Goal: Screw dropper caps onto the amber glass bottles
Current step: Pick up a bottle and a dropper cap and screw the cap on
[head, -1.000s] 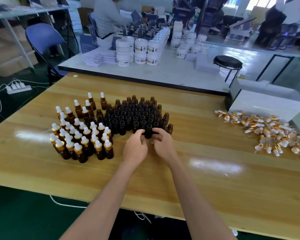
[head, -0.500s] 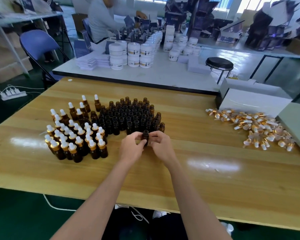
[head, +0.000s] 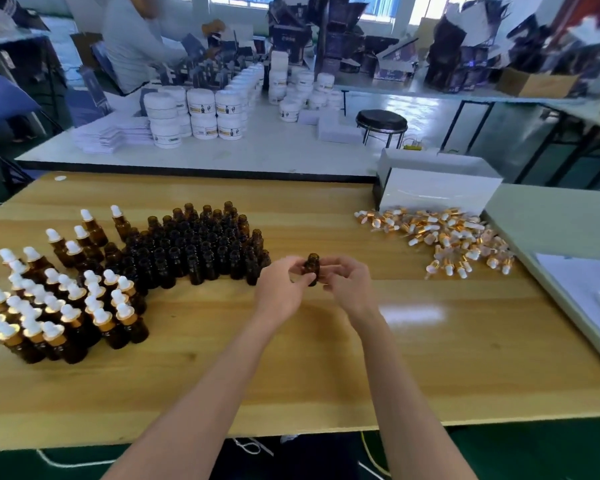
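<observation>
An uncapped amber bottle (head: 312, 268) is held upright above the wooden table (head: 326, 358), between both hands. My left hand (head: 281, 289) pinches its left side and my right hand (head: 350, 289) curls round its right side. Left of them stands a dense cluster of open amber bottles (head: 194, 247). Further left are several capped bottles (head: 59, 306) with white bulbs and gold collars. A loose pile of dropper caps (head: 440, 237) lies at the right of the table.
A white box (head: 437, 192) stands behind the cap pile. A pale board with paper (head: 568, 271) lies along the right edge. Behind is a white table (head: 257, 150) with white jars (head: 201, 112), a black stool (head: 381, 121), and a seated person (head: 136, 43).
Both hands have taken one bottle out of the front of the open cluster and carried it toward me and to the right. The view has shifted left.
</observation>
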